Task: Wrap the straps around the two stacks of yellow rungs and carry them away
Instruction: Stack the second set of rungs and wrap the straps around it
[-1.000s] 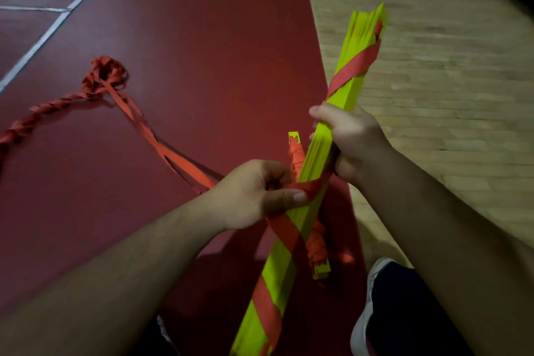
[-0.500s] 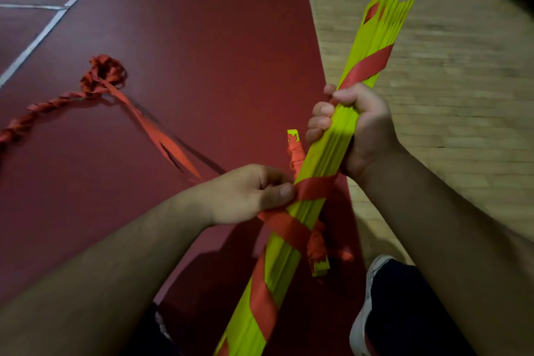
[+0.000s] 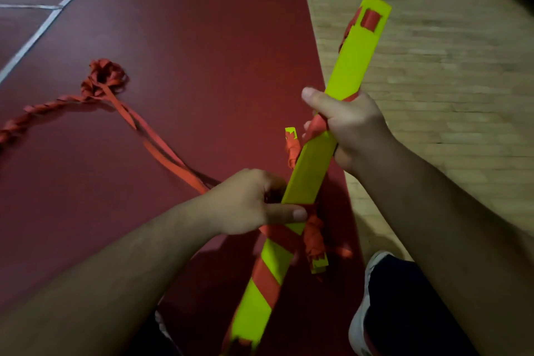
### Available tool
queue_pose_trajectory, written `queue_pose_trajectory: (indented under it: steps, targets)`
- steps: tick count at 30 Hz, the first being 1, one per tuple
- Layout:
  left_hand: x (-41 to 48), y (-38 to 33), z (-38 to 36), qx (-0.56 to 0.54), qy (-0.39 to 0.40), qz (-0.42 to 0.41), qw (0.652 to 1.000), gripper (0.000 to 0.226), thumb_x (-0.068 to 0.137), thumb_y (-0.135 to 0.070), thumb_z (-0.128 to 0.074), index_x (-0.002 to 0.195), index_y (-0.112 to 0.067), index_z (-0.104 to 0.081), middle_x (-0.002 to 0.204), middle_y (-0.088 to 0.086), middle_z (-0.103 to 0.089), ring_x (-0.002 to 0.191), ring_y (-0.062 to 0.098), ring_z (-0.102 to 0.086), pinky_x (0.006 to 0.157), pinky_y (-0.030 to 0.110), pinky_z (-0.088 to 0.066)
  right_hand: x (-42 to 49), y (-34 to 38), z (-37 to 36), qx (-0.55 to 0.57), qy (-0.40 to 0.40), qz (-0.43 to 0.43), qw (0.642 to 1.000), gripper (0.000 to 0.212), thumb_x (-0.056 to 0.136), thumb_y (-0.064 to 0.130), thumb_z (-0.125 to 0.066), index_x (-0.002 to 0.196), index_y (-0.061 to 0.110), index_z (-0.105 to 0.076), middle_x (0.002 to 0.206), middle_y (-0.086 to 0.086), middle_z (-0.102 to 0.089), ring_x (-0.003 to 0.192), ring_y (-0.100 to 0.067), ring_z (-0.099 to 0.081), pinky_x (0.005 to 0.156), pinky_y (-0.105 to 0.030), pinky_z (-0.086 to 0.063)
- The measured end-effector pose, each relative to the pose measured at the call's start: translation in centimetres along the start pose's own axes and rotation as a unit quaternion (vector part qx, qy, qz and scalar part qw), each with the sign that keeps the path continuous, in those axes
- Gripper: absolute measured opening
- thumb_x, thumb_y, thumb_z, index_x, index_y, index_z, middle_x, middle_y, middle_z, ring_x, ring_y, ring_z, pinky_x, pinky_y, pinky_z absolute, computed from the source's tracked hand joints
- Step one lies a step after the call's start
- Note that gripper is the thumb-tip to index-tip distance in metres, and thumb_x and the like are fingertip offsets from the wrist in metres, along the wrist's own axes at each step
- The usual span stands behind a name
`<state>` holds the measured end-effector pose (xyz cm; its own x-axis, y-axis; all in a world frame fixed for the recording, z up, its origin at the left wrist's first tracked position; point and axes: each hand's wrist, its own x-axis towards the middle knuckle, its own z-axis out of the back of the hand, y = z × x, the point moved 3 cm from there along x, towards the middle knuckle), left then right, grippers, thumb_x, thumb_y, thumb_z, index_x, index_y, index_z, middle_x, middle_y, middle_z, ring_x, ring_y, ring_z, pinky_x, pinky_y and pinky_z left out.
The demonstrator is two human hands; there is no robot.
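A stack of yellow rungs (image 3: 309, 167) slants from bottom centre up to the right, held off the floor with its flat face towards me. My right hand (image 3: 346, 121) grips it above the middle. My left hand (image 3: 254, 202) pinches the red strap (image 3: 277, 277) against the stack lower down, where the strap winds round it in diagonal bands. The loose strap (image 3: 170, 162) trails left over the floor to a twisted bundle (image 3: 104, 78). A second, shorter yellow stack (image 3: 312, 237), wound in red strap, lies on the floor behind the held one.
Dark red floor (image 3: 202, 37) with white lines fills the left side. Pale wooden flooring (image 3: 433, 81) lies to the right. My shoe (image 3: 361, 312) and dark trouser leg are at the bottom right.
The held stack has turned about its length, now showing its flat face instead of its edges. My right hand has re-gripped it, thumb now on the left. The strap on the floor has shifted slightly.
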<state>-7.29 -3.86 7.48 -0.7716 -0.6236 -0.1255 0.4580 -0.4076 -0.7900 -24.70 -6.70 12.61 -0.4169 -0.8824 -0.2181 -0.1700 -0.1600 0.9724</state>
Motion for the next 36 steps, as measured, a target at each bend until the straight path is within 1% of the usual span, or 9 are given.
queue_pose_trajectory:
  steps: [7, 10, 13, 16, 19, 22, 25, 29, 36]
  targets:
    - [-0.3, -0.4, 0.3, -0.190, 0.117, -0.009, 0.975, 0.025, 0.078, -0.066, -0.065, 0.082, -0.042, -0.065, 0.063, -0.008, -0.045, 0.053, 0.013, -0.044, 0.049, 0.030, -0.037, -0.4, 1.0, 0.4, 0.134, 0.047, -0.096, 0.985, 0.015, 0.090, 0.009, -0.048, 0.076, 0.014, -0.051, 0.056, -0.003, -0.045, 0.046, -0.019, -0.049, 0.049, -0.024, -0.047]
    - [-0.5, -1.2, -0.1, -0.239, 0.163, 0.007, 0.957, 0.040, 0.078, -0.052, -0.061, 0.108, -0.025, -0.066, 0.071, -0.011, -0.061, 0.045, 0.001, -0.048, 0.044, 0.018, -0.039, -0.8, 1.5, 0.5, 0.180, 0.063, -0.105, 0.976, 0.010, 0.090, 0.013, -0.040, 0.091, 0.014, -0.050, 0.056, -0.001, -0.043, 0.043, -0.017, -0.047, 0.048, -0.020, -0.045]
    - [-0.6, -1.5, -0.5, -0.297, 0.148, 0.006, 0.943, 0.038, 0.076, -0.042, -0.065, 0.104, -0.015, -0.064, 0.084, 0.015, -0.070, 0.043, -0.001, -0.051, 0.041, 0.016, -0.037, -1.0, 1.7, 0.4, 0.212, 0.079, -0.117, 0.967, 0.012, 0.091, 0.016, -0.040, 0.093, 0.014, -0.052, 0.062, -0.003, -0.045, 0.046, -0.018, -0.049, 0.051, -0.024, -0.047]
    - [-0.2, -1.2, -0.4, -0.262, 0.069, 0.028, 0.962, 0.026, 0.077, -0.035, -0.074, 0.090, -0.015, -0.064, 0.067, 0.011, -0.062, 0.042, 0.003, -0.048, 0.042, 0.020, -0.037, -0.4, 1.8, 0.2, 0.155, 0.067, -0.102, 0.980, 0.012, 0.096, 0.023, -0.052, 0.092, 0.012, -0.056, 0.069, -0.009, -0.057, 0.054, -0.023, -0.061, 0.057, -0.032, -0.056]
    - [0.4, 0.1, -0.1, -0.132, -0.036, 0.076, 0.988, 0.056, 0.061, -0.059, -0.079, 0.083, -0.013, -0.057, 0.063, -0.001, -0.053, 0.051, 0.016, -0.053, 0.047, 0.029, -0.041, -0.1, 1.0, -0.2, 0.041, 0.054, -0.035, 0.997, 0.026, 0.089, 0.032, -0.072, 0.102, 0.012, -0.061, 0.078, -0.012, -0.062, 0.056, -0.026, -0.063, 0.052, -0.034, -0.053]
    - [0.3, 0.4, -0.2, -0.091, 0.014, 0.062, 0.994, 0.055, 0.065, -0.061, -0.078, 0.090, -0.015, -0.062, 0.072, 0.006, -0.062, 0.058, 0.027, -0.061, 0.055, 0.041, -0.052, -0.5, -0.1, -0.8, 0.020, 0.061, -0.029, 0.998, 0.025, 0.088, 0.023, -0.074, 0.100, 0.010, -0.057, 0.073, -0.012, -0.058, 0.059, -0.026, -0.061, 0.058, -0.039, -0.055]
    - [-0.3, -0.5, 0.1, -0.129, 0.087, 0.024, 0.987, 0.031, 0.082, -0.030, -0.081, 0.110, -0.023, -0.068, 0.089, 0.001, -0.074, 0.061, 0.036, -0.063, 0.055, 0.044, -0.055, -0.5, 0.1, -0.7, 0.044, 0.045, -0.049, 0.997, 0.011, 0.091, 0.003, -0.054, 0.082, 0.008, -0.050, 0.058, -0.010, -0.046, 0.045, -0.022, -0.048, 0.052, -0.036, -0.052]
    - [-0.3, -0.3, 1.0, -0.137, 0.085, 0.028, 0.987, 0.020, 0.080, -0.030, -0.079, 0.098, -0.031, -0.070, 0.067, -0.017, -0.056, 0.048, 0.007, -0.052, 0.048, 0.028, -0.045, -0.4, 1.3, -0.1, 0.083, 0.029, -0.065, 0.994, 0.021, 0.087, 0.000, -0.046, 0.068, 0.008, -0.047, 0.055, -0.009, -0.044, 0.044, -0.022, -0.046, 0.056, -0.038, -0.053]
    - [-1.0, 1.5, 2.3, -0.080, 0.013, 0.018, 0.997, 0.035, 0.067, -0.052, -0.076, 0.081, -0.021, -0.066, 0.072, 0.005, -0.064, 0.066, 0.008, -0.054, 0.062, 0.038, -0.046, -0.3, 2.1, 1.0, 0.106, 0.044, -0.076, 0.990, 0.020, 0.088, 0.001, -0.046, 0.070, 0.011, -0.047, 0.055, -0.008, -0.044, 0.046, -0.021, -0.044, 0.057, -0.035, -0.051]
